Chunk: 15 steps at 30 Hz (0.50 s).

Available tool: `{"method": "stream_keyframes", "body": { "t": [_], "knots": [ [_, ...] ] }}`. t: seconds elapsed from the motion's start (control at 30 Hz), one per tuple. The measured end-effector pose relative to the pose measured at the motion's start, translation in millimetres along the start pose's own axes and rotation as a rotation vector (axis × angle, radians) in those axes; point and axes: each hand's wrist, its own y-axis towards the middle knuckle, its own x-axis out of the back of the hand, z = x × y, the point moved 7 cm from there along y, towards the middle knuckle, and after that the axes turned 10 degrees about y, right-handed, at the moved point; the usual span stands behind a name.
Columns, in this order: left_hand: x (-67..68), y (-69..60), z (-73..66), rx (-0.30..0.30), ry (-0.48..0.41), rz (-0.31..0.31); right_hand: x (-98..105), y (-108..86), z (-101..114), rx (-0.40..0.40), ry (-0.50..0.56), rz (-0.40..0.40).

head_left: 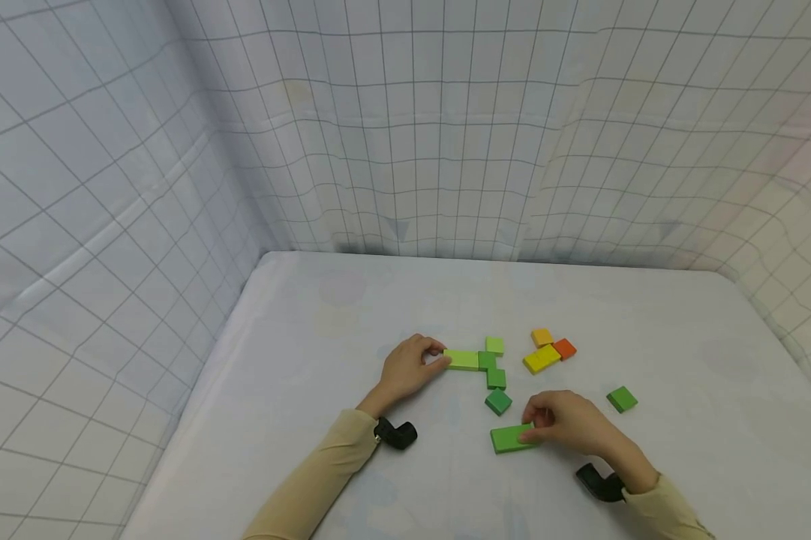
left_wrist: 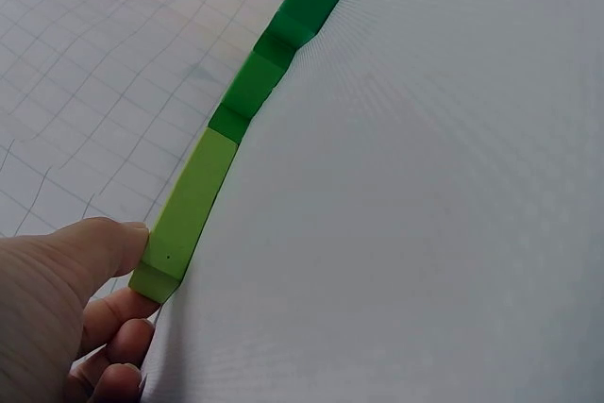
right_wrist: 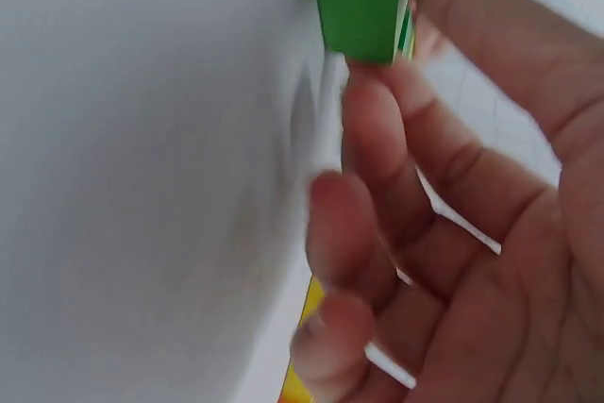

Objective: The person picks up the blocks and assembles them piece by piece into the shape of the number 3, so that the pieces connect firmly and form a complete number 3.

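My left hand [head_left: 408,369] pinches the left end of a long lime block [head_left: 462,360], thumb and forefinger on its end in the left wrist view. That block's right end meets a green square block [head_left: 487,361]; a light green square [head_left: 495,345] lies above and another green one [head_left: 496,379] below. A darker green block [head_left: 498,401] is turned at an angle just under these. Nearer the front, my right hand [head_left: 570,424] pinches the right end of a long green block [head_left: 509,439] between thumb and fingers, also visible in the right wrist view [right_wrist: 360,2].
Right of the joined blocks lie a yellow block [head_left: 542,359], an orange block [head_left: 542,337] and a red-orange block [head_left: 564,349], close together. A single green block [head_left: 622,399] is farther right. White grid-lined cloth [head_left: 405,135] stands behind and beside the white table surface [head_left: 310,322].
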Motion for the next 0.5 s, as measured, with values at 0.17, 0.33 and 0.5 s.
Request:
{"method": "stream_keyframes", "body": {
  "t": [0.17,0.33,0.5],
  "knots": [
    [0.6,-0.4,-0.6,-0.006,-0.008,0.0,-11.7,7.4,17.5,0.007,-0.056,-0.045],
    [1.1,-0.4,-0.6,-0.007,-0.013,-0.002,-23.6,15.3,34.2,0.0,-0.128,-0.106],
    [-0.5,0.3,1.2,0.006,-0.001,0.005,-33.3,24.4,46.8,0.003,-0.204,-0.151]
  ]
}}
